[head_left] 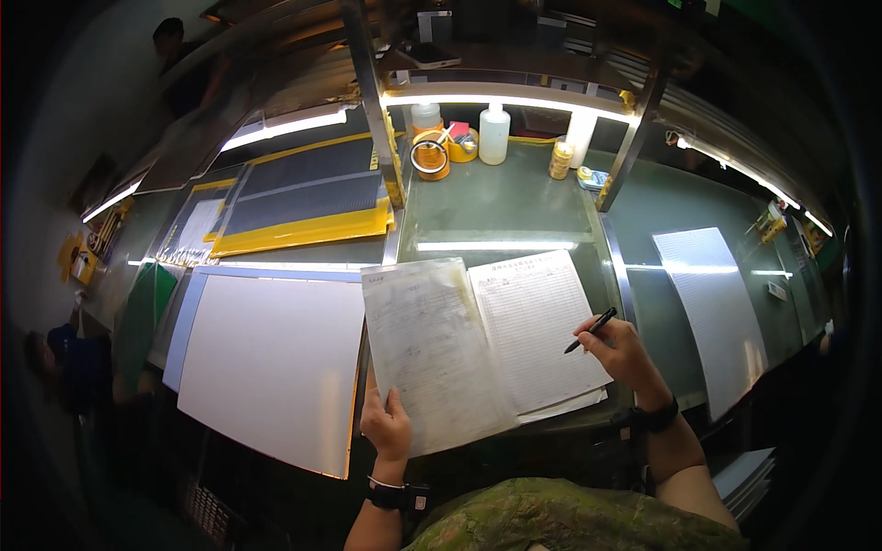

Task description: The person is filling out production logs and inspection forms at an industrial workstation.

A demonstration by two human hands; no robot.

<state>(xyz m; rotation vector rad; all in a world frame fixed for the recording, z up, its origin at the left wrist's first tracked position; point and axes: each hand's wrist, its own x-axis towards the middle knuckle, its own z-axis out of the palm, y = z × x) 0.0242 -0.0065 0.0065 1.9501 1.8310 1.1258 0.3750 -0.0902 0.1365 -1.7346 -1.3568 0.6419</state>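
Note:
My right hand (pixel 622 353) is closed round a black pen (pixel 591 331), its tip pointing down and left over a ruled paper form (pixel 533 321). The pen tip seems slightly above the sheet, though contact is hard to judge. To the left lies a translucent plastic sleeve (pixel 432 354) with a faintly written sheet inside, turned open like a cover beside the form. My left hand (pixel 387 424) grips the lower left edge of this sleeve, thumb on top and fingers underneath. More sheets show under the form's lower edge.
Left of the sleeve lies a large white board (pixel 269 363). Behind it rests a dark panel with yellow edges (pixel 303 197). A white bottle (pixel 494 134), tape rolls (pixel 430 158) and a small jar (pixel 560 159) stand at the back. A ribbed sheet (pixel 712 308) lies right, beyond a metal post (pixel 634 129).

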